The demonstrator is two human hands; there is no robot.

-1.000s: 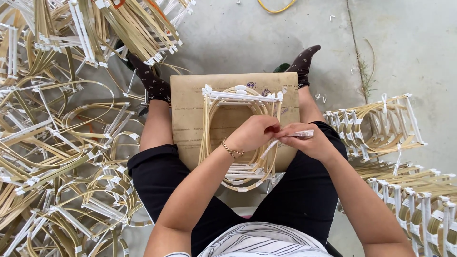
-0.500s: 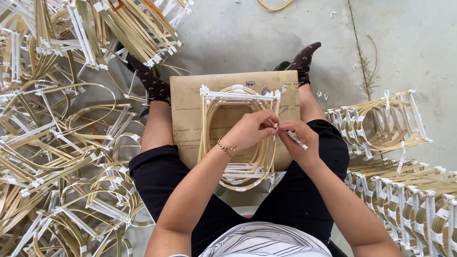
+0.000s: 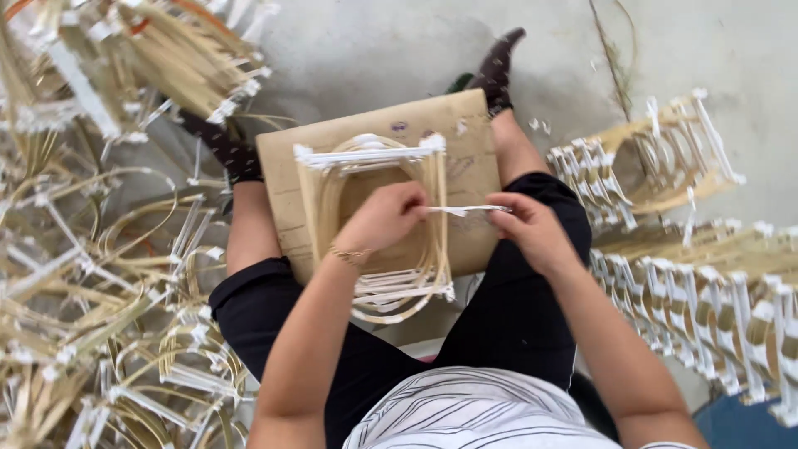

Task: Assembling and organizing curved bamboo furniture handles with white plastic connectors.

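The person sits with both legs stretched forward, knees apart, in dark trousers rolled to the knee and dark socks. Both bare forearms reach forward from the bottom of the view and converge over the lap. The left hand point(image 3: 384, 218) is curled, knuckles up, fingers bent under and pinched at its right side; a thin bracelet circles the left wrist. The right hand point(image 3: 532, 230) lies just to its right, palm turned inward, thumb and forefinger pressed together in a closed grip pointing toward the left hand. The two hands are near each other but not touching. The elbows are bent, the right one farther out.
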